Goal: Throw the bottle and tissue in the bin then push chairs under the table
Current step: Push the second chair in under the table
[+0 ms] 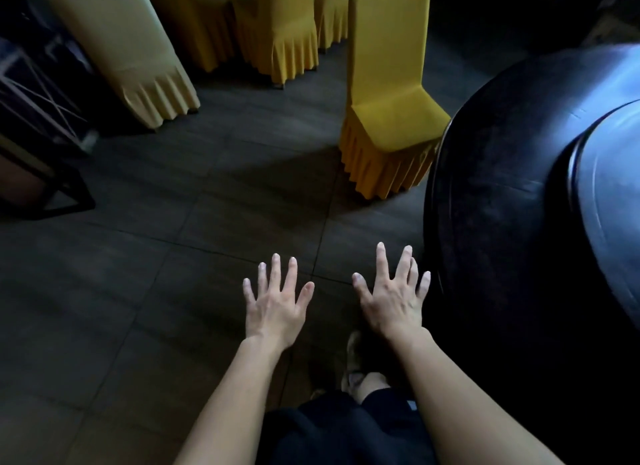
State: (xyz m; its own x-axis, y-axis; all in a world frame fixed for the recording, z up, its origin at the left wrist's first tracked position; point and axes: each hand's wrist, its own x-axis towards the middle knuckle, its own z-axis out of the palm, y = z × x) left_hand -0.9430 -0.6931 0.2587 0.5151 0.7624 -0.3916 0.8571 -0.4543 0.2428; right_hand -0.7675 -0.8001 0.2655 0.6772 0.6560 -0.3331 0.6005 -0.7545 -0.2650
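Both of my hands are stretched out palm-down over the dark tiled floor with fingers spread and nothing in them: my left hand (275,302) in the lower middle, my right hand (393,296) beside it, close to the rim of the round dark table (502,194) on the right. A chair in a yellow skirted cover (388,118) stands ahead of my hands, its seat front against the table's edge. No bottle, tissue or bin is in view.
More covered chairs stand at the back: a pale one (128,56) at upper left and several yellow ones (277,35) behind it. A dark metal frame (41,125) fills the left edge. A raised inner disc (609,187) tops the table. My feet show below my hands.
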